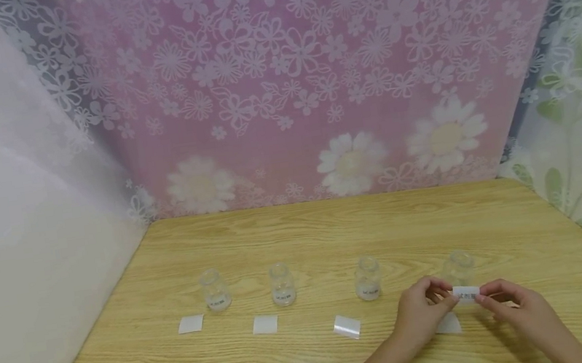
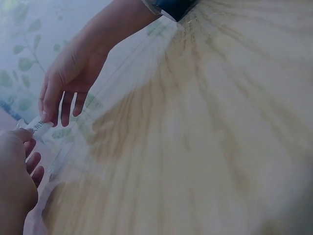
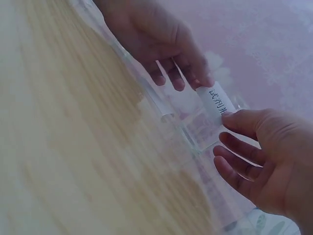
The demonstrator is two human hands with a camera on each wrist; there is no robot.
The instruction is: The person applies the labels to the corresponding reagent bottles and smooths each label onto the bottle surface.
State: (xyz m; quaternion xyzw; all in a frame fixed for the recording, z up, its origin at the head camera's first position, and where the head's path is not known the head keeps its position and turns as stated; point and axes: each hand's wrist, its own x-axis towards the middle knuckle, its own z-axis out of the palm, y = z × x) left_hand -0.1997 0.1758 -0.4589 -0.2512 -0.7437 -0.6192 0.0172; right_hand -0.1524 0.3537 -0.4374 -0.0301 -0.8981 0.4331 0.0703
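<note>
A small white label (image 1: 466, 293) with dark Chinese characters is stretched between my two hands. My left hand (image 1: 420, 313) pinches its left end between thumb and fingers, and my right hand (image 1: 522, 309) pinches the other end. In the right wrist view the label (image 3: 215, 104) faces up, with both thumbs on its ends. Just behind it stands a clear glass bottle (image 1: 459, 263), its lower part partly covered by the label and fingers. Beneath my hands a white paper piece (image 1: 449, 324) lies on the table, partly hidden by my left hand.
To the left stand three more clear bottles (image 1: 367, 276), (image 1: 282, 282), (image 1: 215, 288), each with a lettered label low on its side. White paper pieces (image 1: 347, 326), (image 1: 265, 324), (image 1: 190, 324) lie in front of them on the wooden table (image 1: 299, 236). Flowered curtain (image 1: 277, 84) hangs behind.
</note>
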